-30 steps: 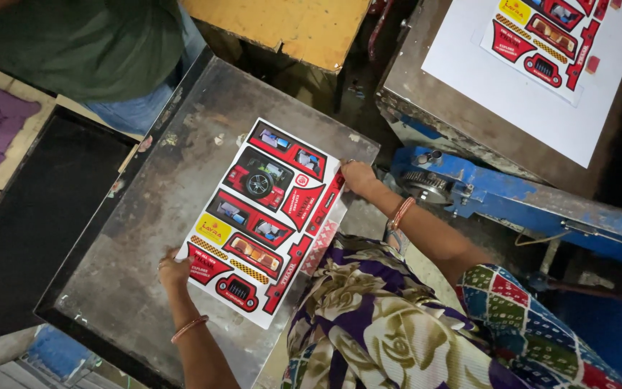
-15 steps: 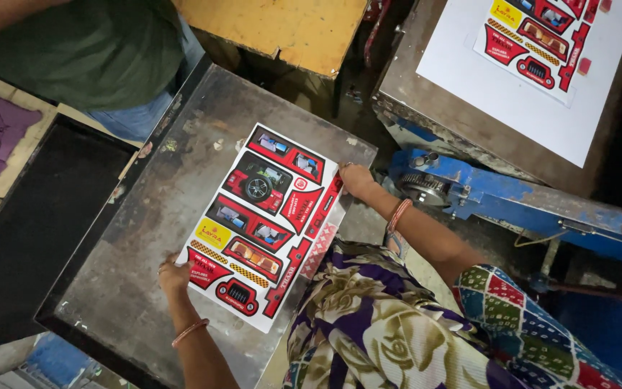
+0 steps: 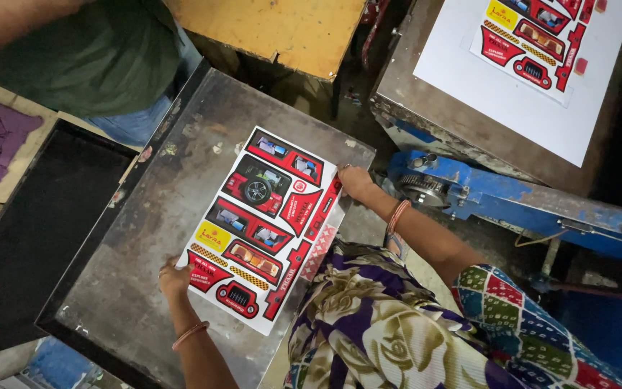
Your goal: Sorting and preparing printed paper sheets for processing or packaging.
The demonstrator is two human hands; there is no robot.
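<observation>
Printed cardboard sheet [image 3: 264, 227], red and white with toy-car pictures, lies flat on grey metal desk [image 3: 138, 252], tilted diagonally. Hands well apart, one at each end of sheet. Left hand [image 3: 175, 277] presses near lower-left edge, fingers on sheet rim. Right hand [image 3: 355, 181] grips upper-right corner, bangles on wrist. Black tray [image 3: 30, 223] beside desk on left. Second printed sheet [image 3: 534, 57] rests on machine bed upper right, blue machine frame [image 3: 484, 194] below it. Another person's green shirt [image 3: 88, 57] at top left.
</observation>
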